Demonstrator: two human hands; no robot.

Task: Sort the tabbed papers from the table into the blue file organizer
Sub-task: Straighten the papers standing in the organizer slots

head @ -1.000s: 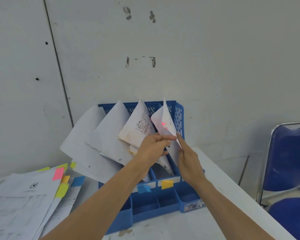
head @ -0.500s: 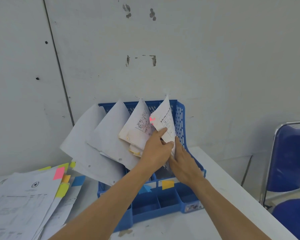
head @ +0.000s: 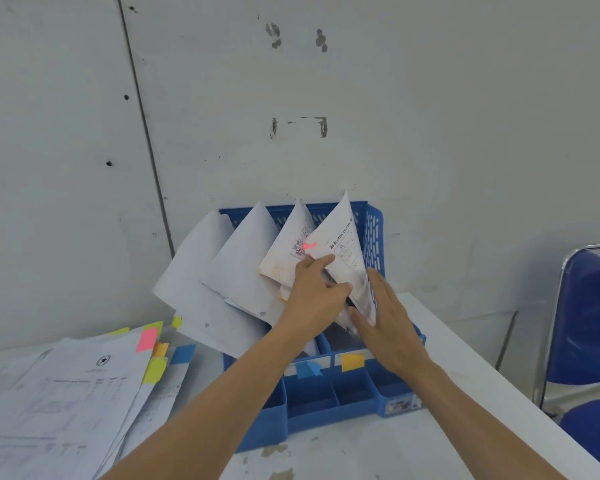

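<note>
My left hand (head: 312,292) pinches the white printed sheet with the pink tab (head: 343,244). It stands tilted in the rightmost slot of the blue plastic file organizer (head: 373,223), long axis pointing up and away from me. My right hand (head: 385,323), fingers straight, presses its right face; the bottom edge is hidden, probably unseated.

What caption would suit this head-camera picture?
Left hand grips and right hand steadies a pink-tabbed paper in the blue file organizer.

pink-tabbed paper (head: 347,244) unfolded, sunk deeper into organizer (head: 373,227)
</note>
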